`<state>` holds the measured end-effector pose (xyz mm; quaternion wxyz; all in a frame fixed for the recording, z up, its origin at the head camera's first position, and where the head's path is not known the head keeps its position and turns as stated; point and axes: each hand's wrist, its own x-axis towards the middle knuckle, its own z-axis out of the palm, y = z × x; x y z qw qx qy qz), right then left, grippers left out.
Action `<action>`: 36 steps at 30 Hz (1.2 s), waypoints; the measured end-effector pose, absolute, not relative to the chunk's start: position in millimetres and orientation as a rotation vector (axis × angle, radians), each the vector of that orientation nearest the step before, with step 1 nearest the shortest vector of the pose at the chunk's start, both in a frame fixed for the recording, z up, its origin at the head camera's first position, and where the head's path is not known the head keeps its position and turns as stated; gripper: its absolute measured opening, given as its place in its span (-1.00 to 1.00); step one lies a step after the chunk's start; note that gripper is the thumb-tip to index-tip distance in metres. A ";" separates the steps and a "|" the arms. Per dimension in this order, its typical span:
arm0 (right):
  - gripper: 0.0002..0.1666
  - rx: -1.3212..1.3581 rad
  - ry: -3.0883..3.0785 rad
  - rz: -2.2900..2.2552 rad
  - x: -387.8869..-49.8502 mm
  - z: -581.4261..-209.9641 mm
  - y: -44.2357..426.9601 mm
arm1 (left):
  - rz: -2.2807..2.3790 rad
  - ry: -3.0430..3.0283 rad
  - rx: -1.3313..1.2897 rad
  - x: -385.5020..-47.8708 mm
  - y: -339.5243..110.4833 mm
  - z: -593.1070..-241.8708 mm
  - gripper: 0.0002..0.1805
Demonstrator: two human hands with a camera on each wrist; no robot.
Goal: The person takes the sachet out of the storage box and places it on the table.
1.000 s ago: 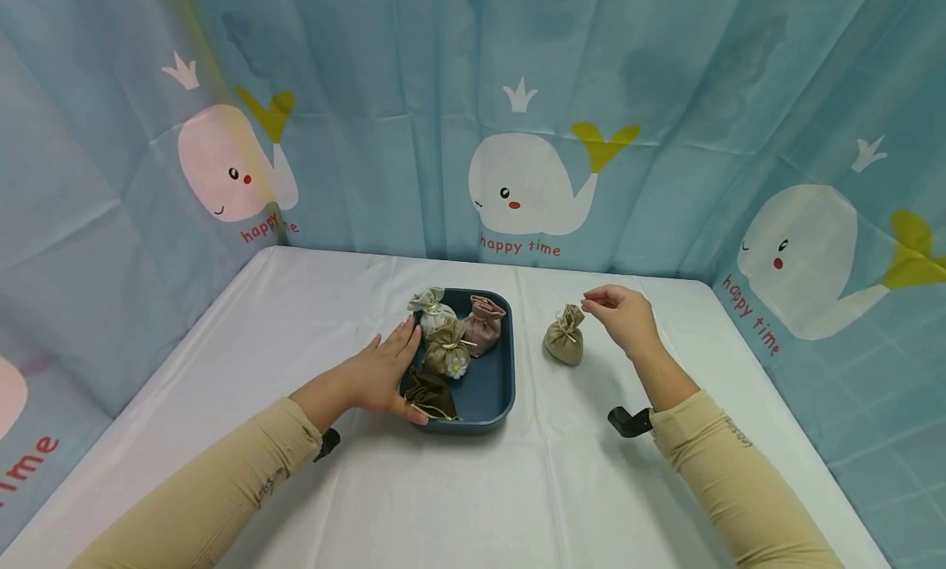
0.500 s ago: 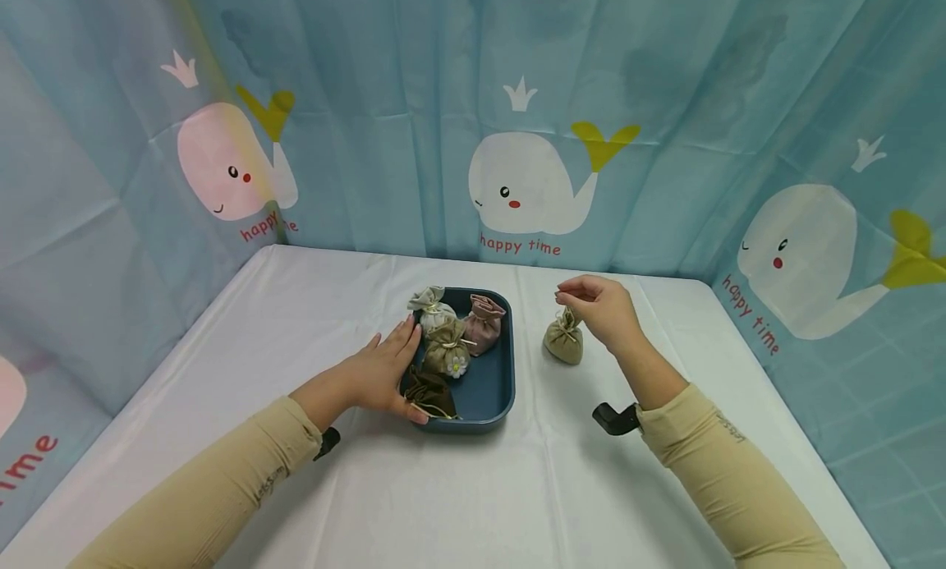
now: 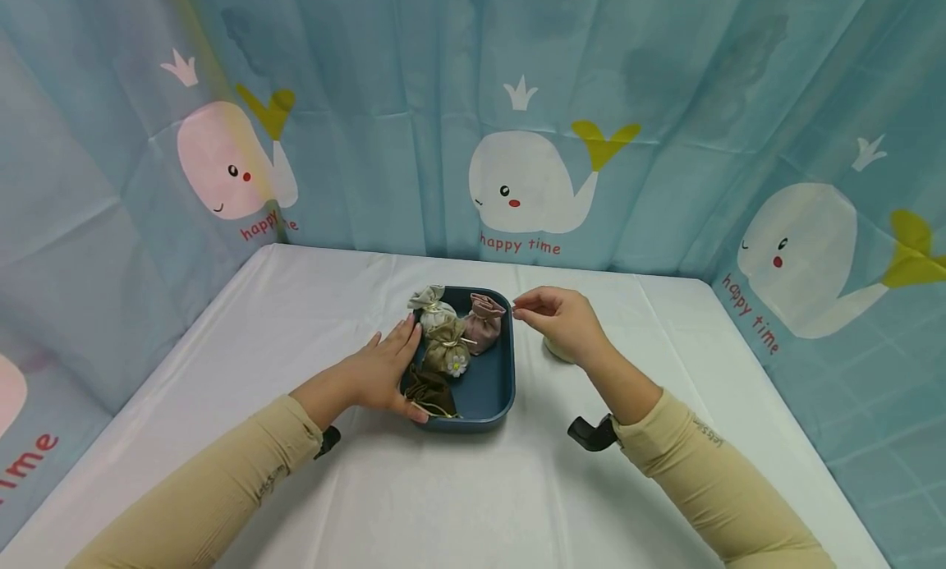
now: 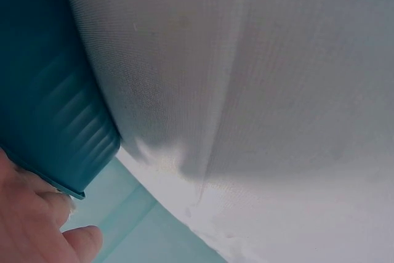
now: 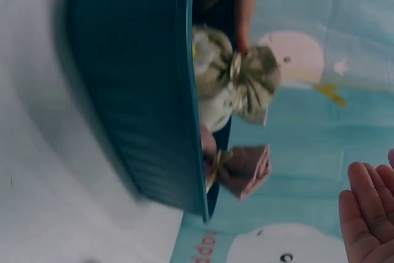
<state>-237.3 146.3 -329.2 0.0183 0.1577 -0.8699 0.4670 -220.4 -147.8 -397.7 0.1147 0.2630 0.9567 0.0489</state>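
A dark blue bin (image 3: 488, 401) stands on the white cloth, holding a whitish pouch (image 3: 438, 314), a pink pouch (image 3: 484, 327), an olive pouch with a white flower (image 3: 446, 351) and a dark brown pouch (image 3: 432, 391). My left hand (image 3: 379, 374) rests with spread fingers along the bin's left edge; in the left wrist view that hand (image 4: 37, 220) touches the rim. My right hand (image 3: 565, 323) hovers at the bin's right rim by the pink pouch, fingers loosely bent, holding nothing. Behind it, a green pouch (image 3: 556, 351) on the cloth is mostly hidden. The right wrist view shows relaxed fingers (image 5: 369, 204).
The white-covered table (image 3: 443, 503) is bordered by blue curtains (image 3: 355, 142) printed with whales at the back and sides. A black wrist attachment (image 3: 591, 433) hangs beneath my right forearm, near the cloth.
My right hand has moved left, from beside the green pouch, past its top, to the bin's right rim. The green pouch stayed in place. My left hand has not moved.
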 end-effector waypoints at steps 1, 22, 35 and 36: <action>-0.75 0.502 -2.708 1.449 -235.7 -329.7 143.6 | 0.138 2.804 0.768 -220.4 -148.0 -397.9 0.55; -0.78 0.928 -2.778 1.541 -202.4 -361.3 87.7 | 0.151 2.810 0.761 -220.8 -148.7 -398.9 0.56; -0.68 1.049 -2.861 1.472 -199.4 -372.9 74.4 | 0.157 2.815 0.776 -220.5 -149.3 -398.9 0.55; -0.68 1.055 -2.869 1.460 -198.9 -373.2 73.6 | 0.156 2.815 0.775 -220.5 -149.3 -398.9 0.56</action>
